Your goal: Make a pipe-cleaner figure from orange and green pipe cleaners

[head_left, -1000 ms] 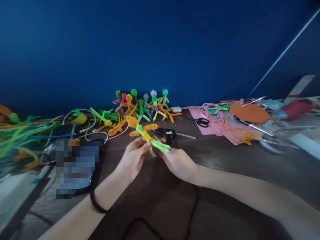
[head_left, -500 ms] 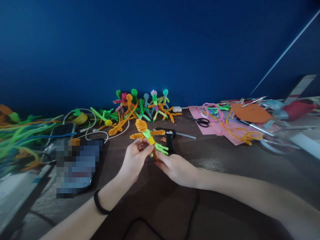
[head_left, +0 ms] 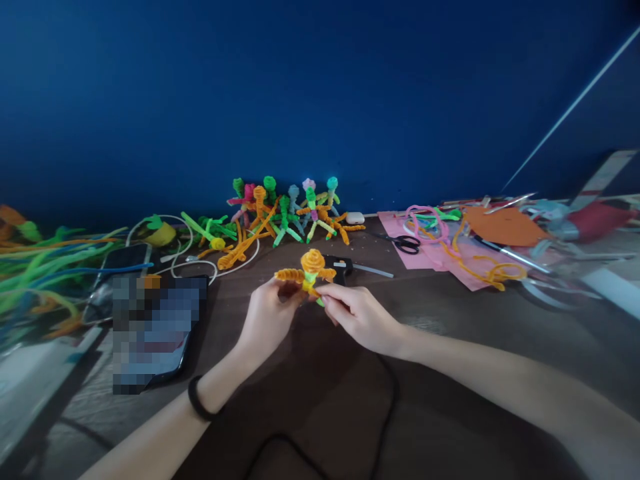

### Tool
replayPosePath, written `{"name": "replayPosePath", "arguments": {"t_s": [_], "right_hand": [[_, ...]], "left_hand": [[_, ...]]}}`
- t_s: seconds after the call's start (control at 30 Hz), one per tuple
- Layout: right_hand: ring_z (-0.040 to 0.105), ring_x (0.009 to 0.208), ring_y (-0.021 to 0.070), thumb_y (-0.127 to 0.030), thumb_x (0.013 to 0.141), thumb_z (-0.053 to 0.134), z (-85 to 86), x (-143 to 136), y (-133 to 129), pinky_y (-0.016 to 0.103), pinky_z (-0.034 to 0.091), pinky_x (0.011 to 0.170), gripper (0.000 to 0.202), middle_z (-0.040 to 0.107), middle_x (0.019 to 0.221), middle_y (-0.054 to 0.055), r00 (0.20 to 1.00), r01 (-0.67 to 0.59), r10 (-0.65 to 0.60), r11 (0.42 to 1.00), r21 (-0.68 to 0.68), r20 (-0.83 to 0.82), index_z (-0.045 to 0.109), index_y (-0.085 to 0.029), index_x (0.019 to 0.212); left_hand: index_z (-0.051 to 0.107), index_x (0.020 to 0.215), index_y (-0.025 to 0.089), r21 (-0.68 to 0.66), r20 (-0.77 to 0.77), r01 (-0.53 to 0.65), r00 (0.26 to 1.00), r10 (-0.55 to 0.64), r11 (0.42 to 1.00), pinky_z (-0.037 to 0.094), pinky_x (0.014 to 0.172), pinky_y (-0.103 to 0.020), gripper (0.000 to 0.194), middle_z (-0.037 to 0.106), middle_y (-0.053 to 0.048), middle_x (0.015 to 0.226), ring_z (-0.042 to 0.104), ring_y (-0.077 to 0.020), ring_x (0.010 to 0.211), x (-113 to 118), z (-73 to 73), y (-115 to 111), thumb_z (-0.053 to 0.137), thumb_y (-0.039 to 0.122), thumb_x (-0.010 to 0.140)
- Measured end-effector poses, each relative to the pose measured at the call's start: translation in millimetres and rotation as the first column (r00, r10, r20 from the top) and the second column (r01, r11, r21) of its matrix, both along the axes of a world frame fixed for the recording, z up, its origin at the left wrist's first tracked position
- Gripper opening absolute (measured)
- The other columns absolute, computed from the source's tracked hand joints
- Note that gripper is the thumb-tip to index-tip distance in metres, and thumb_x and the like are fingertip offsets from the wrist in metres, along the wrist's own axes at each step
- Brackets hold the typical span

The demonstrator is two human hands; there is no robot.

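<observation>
A small pipe-cleaner figure (head_left: pixel 313 261) with an orange coiled head, orange arms and a green and yellow body is held up over the table. My left hand (head_left: pixel 270 317) grips it from the left, its fingers closed under the orange arm. On the other side, my right hand (head_left: pixel 363 317) pinches the lower body between thumb and fingers. Only a bit of green shows below the pinch; the rest of the legs is hidden by the hands. Just behind the figure lies a black glue gun (head_left: pixel 340 268) with a clear stick pointing right.
Several pipe-cleaner figures (head_left: pixel 284 220) stand against the blue wall. Scissors (head_left: pixel 407 244) rest on pink sheets (head_left: pixel 440 257) at the right. Phone (head_left: pixel 175 333), white cable (head_left: pixel 200 265) and loose pipe cleaners (head_left: pixel 45 273) occupy the left. A black cord (head_left: pixel 395 393) crosses the front.
The figure has tipped so its head is lower and further right, and its green legs are mostly out of sight. My right hand has moved up, its fingertips now pinching the body.
</observation>
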State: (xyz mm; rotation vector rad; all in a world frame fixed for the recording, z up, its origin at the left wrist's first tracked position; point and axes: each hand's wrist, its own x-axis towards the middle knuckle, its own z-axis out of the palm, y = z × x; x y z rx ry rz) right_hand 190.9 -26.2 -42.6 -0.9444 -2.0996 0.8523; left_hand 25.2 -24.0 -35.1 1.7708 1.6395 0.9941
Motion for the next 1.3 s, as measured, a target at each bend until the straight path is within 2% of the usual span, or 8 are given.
{"name": "replayPosePath", "arguments": {"t_s": [0.07, 0.17, 0.3, 0.43, 0.73, 1.03, 1.23, 1.3], "right_hand": [[0.043, 0.053, 0.0079, -0.02, 0.087, 0.037, 0.5, 0.3, 1.2, 0.021, 0.035, 0.056, 0.025, 0.045, 0.056, -0.003, 0.998, -0.017, 0.012, 0.996, -0.087, -0.062, 0.06, -0.013, 0.097], [0.039, 0.052, 0.007, -0.022, 0.088, 0.036, -0.1, 0.3, 3.9, 0.022, 0.033, 0.055, 0.026, 0.04, 0.054, -0.004, 0.979, -0.073, 0.029, 0.974, -0.216, -0.2, 0.058, -0.011, 0.096], [0.032, 0.047, 0.0062, -0.022, 0.086, 0.037, -2.2, -0.4, 10.0, 0.022, 0.027, 0.049, 0.022, 0.034, 0.051, -0.006, 0.93, -0.09, -0.041, 0.938, -0.334, -0.366, 0.056, -0.011, 0.087], [0.028, 0.044, 0.0057, -0.025, 0.083, 0.043, -4.9, -0.2, 15.8, 0.022, 0.022, 0.045, 0.017, 0.031, 0.049, -0.007, 0.902, -0.091, -0.095, 0.911, -0.402, -0.421, 0.053, -0.013, 0.077], [0.031, 0.043, 0.005, -0.034, 0.083, 0.046, -11.8, -0.8, 15.9, 0.019, 0.021, 0.04, 0.021, 0.034, 0.05, -0.007, 0.928, -0.118, -0.069, 0.878, -0.463, -0.366, 0.051, -0.015, 0.076], [0.031, 0.043, 0.0039, -0.033, 0.086, 0.04, -11.1, -9.4, 2.5, 0.017, 0.025, 0.041, 0.023, 0.035, 0.049, -0.007, 0.954, -0.117, -0.024, 0.887, -0.447, -0.298, 0.046, -0.016, 0.072], [0.027, 0.04, 0.0037, -0.05, 0.084, 0.037, -15.4, -10.4, 1.3, 0.018, 0.021, 0.039, 0.04, 0.035, 0.046, -0.007, 0.954, -0.21, 0.066, 0.842, -0.497, -0.292, 0.047, -0.014, 0.071], [0.028, 0.042, 0.0041, -0.052, 0.084, 0.035, -16.2, -11.1, -0.4, 0.019, 0.022, 0.041, 0.043, 0.035, 0.047, -0.007, 0.962, -0.197, 0.074, 0.852, -0.485, -0.261, 0.049, -0.013, 0.07]], "left_hand": [[0.065, 0.066, 0.015, -0.011, 0.039, -0.003, 0.999, 0.003, 1.0, 0.043, 0.066, -0.029, 0.012, 0.069, -0.005, 0.073, 0.061, -0.0198, 0.07, 0.4, 1.0, -0.4, 0.058, 0.025, 0.068], [0.063, 0.064, 0.015, -0.03, 0.191, 0.004, 0.982, 0.002, 1.0, 0.042, 0.06, -0.027, 0.008, 0.066, -0.003, 0.067, 0.058, -0.0167, 0.062, 1.7, 3.6, -1.5, 0.063, 0.024, 0.064], [0.061, 0.062, 0.016, -0.063, 0.41, 0.042, 0.912, -0.012, 0.997, 0.039, 0.054, -0.024, 0.009, 0.061, 0.0, 0.059, 0.053, -0.0127, 0.055, 2.7, 5.7, -3.1, 0.068, 0.022, 0.061], [0.06, 0.062, 0.015, -0.096, 0.51, 0.108, 0.859, -0.044, 0.989, 0.039, 0.053, -0.022, 0.011, 0.057, 0.002, 0.056, 0.051, -0.0102, 0.052, 1.5, 4.7, -3.7, 0.069, 0.022, 0.061], [0.063, 0.072, 0.014, -0.149, 0.738, 0.218, 0.673, -0.038, 0.964, 0.043, 0.059, -0.021, 0.015, 0.06, 0.001, 0.063, 0.055, -0.0096, 0.059, 2.0, 6.0, -5.3, 0.071, 0.02, 0.061], [0.067, 0.074, 0.014, -0.141, 0.809, 0.25, 0.587, -0.035, 0.958, 0.044, 0.059, -0.021, 0.013, 0.064, -0.001, 0.07, 0.055, -0.0095, 0.062, 4.3, 9.9, -6.2, 0.07, 0.019, 0.062], [0.067, 0.081, 0.015, -0.173, 0.805, 0.327, 0.591, -0.058, 0.929, 0.043, 0.052, -0.022, 0.018, 0.063, -0.002, 0.071, 0.055, -0.0116, 0.062, 5.8, 9.9, -8.2, 0.069, 0.023, 0.065], [0.065, 0.078, 0.015, -0.183, 0.802, 0.345, 0.593, -0.063, 0.92, 0.042, 0.049, -0.022, 0.015, 0.063, -0.002, 0.07, 0.055, -0.0119, 0.06, 6.9, 9.4, -9.5, 0.068, 0.024, 0.066]]}}
